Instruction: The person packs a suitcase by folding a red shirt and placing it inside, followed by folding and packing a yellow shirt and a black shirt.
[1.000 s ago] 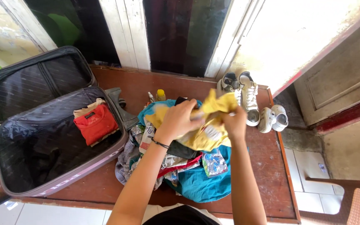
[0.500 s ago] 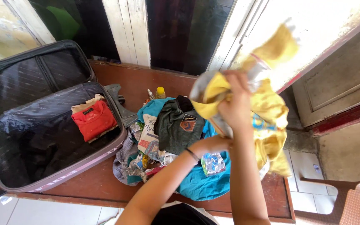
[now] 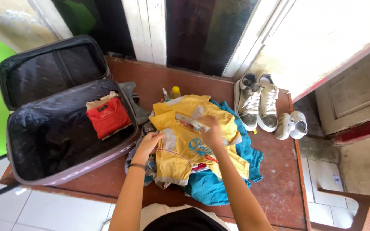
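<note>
Hands flat, fingers spread: left hand [image 3: 150, 141] on left edge, right hand [image 3: 213, 131] on middle of yellow printed cotton shirt [image 3: 185, 147], spread atop clothes pile on brown wooden bench [image 3: 279, 179], beside open dark suitcase [image 3: 52, 141].

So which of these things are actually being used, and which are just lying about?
In use: yellow shirt, under the left hand and right hand; clothes pile; suitcase with red shirt.
Lying about: sneakers, small white shoes, yellow bottle.
</note>
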